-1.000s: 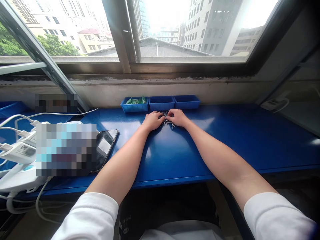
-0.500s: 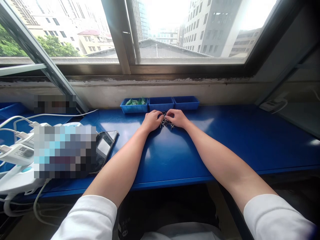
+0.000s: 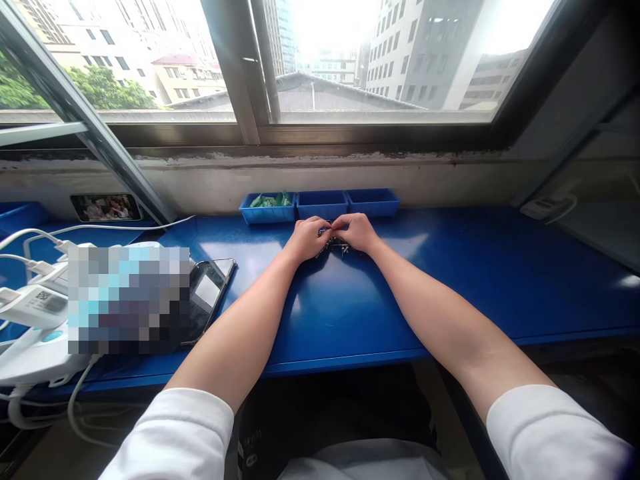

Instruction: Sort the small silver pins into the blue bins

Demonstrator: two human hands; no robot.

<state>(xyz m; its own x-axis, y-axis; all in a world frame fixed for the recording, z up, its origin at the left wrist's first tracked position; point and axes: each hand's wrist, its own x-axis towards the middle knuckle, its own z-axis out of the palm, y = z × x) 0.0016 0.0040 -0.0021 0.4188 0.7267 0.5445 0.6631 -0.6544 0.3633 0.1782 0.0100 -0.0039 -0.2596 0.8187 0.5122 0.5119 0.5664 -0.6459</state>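
A small pile of thin metal pieces that look like screws (image 3: 344, 249) lies on the blue table (image 3: 345, 313), partly covered by my hands. My left hand (image 3: 309, 239) is at the pile's left side, thumb and fingers curled into a pinch. From the right, my right hand (image 3: 356, 231) meets it, its thumb and forefinger pressed together above the pile. The fingertips of both hands touch or nearly touch. Whatever they pinch is too small and too hidden to name.
Behind my hands stand a blue bin with green packets (image 3: 270, 208) and two more blue bins, a middle bin (image 3: 323, 207) and a right bin (image 3: 373, 203). On the left lie a phone (image 3: 213, 293) and a power strip (image 3: 30, 353) with white cables. Another phone (image 3: 107, 207) leans at the back left.
My fingertips have come together above the pile, where a gap showed between them before. Less of the pile shows now. The bins and phones stay in place.
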